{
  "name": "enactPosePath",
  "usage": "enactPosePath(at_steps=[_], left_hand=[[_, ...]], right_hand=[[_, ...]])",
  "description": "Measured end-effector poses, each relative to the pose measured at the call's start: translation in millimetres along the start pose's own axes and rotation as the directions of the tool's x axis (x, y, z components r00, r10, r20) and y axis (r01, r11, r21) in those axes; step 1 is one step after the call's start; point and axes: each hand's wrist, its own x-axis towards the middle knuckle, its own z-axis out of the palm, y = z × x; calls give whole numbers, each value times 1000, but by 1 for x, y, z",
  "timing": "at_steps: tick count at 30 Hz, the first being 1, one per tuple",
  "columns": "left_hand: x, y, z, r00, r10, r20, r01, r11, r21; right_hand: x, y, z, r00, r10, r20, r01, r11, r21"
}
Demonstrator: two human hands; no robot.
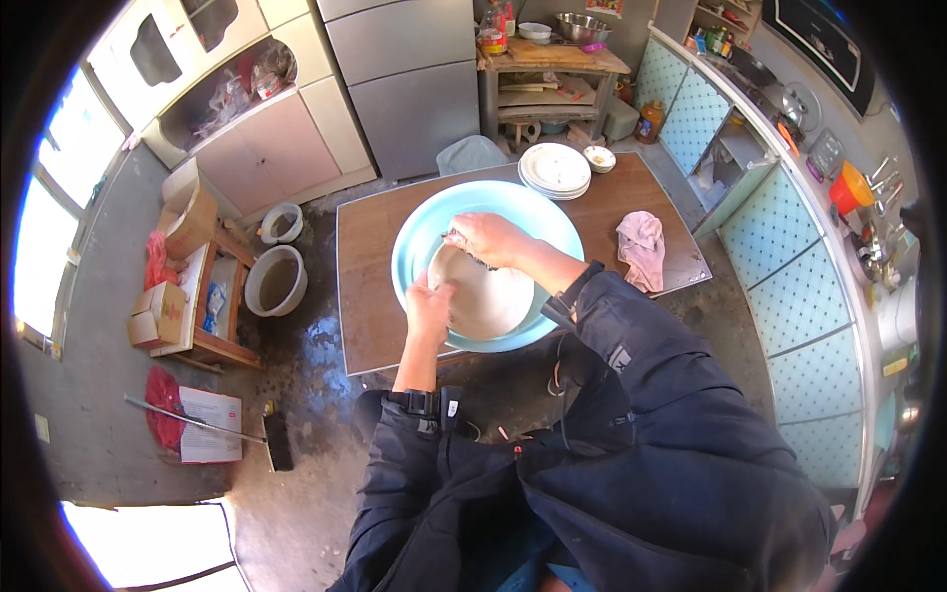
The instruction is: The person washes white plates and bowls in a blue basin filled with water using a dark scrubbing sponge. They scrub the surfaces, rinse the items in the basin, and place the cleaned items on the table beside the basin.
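A light-blue plastic basin [566, 222] stands on the brown table. Tilted inside it is a large white dish [492, 303], its kind not quite clear. My left hand [430, 302] holds the dish by its left edge, thumb on the inner face. My right hand [484, 238] is at the dish's upper rim, closed on a dark scrubber [473, 258] that is mostly hidden under the fingers. Just behind the basin, to the right, is a stack of white plates [555, 166], with small patterned bowls [599, 158] beside it. A crumpled pink cloth [641, 248] lies at the table's right.
The table [377, 296] has a pale metal edge. Behind it is a grey-blue stool [470, 154]. On the floor at left stand a tub of murky water [275, 281] and a smaller tub [282, 223], near a wooden stand [226, 325]. A cabinet door [736, 196] hangs ajar at right.
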Motion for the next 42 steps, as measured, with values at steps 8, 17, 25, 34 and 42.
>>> enactPosePath(at_steps=[8,17,25,34,42], left_hand=[[5,-7,-9,999,-19,-38,15,995,-100],[7,-10,-5,996,85,-8,-83,943,-323],[7,-12,-6,998,16,66,-13,999,-52],[-7,3,-4,1000,-11,-28,10,999,-44],[-2,-8,-1,991,135,21,-132,987,-96]], right_hand=[[-40,6,-8,880,474,-19,-465,870,164],[-83,0,-18,877,479,39,-393,669,631],[-73,9,-34,886,463,18,-459,870,183],[-15,-13,-28,972,234,36,-235,971,44],[-77,-1,-37,885,464,-32,-458,881,116]])
